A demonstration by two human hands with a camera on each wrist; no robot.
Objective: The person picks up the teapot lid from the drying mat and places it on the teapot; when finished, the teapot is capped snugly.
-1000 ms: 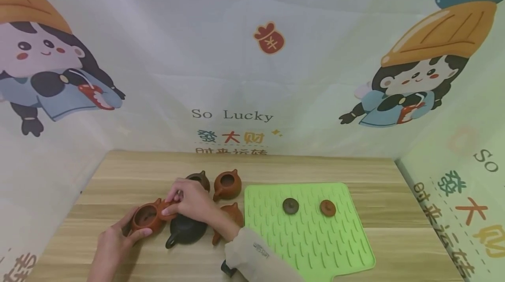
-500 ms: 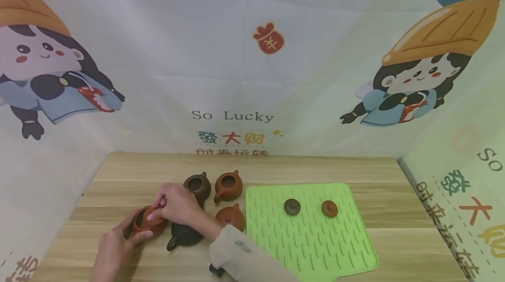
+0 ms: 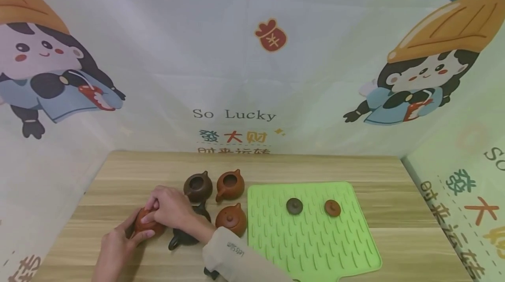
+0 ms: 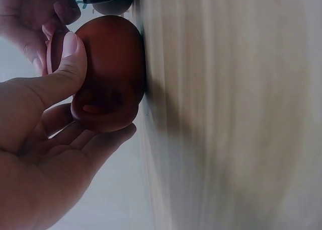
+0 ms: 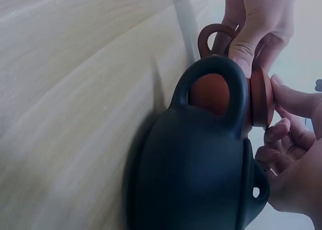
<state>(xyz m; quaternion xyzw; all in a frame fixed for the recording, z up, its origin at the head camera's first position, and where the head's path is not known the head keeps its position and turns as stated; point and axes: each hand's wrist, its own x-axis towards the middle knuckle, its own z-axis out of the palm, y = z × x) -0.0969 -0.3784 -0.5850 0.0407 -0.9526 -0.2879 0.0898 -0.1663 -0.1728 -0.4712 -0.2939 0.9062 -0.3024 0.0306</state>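
Red teapot (image 4: 113,49): standing on the tabletop (image 4: 226,114); probably light, stiff, brittle, so we'd steady its round body.
Lid (image 5: 261,101): over its mouth, seating unclear; best pinched from above.
Left hand (image 3: 114,247): our fingers curl around the teapot.
Right hand (image 3: 171,207): fingers nearly together, pinching the lid.

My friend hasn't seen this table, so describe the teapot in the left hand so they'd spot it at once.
On the wooden table, start at the ridged green mat and look left, past the other four teapots. There, the left hand holds a reddish-brown teapot while the right hand pinches a matching lid at its mouth. Unlike its neighbours, it alone is being held.
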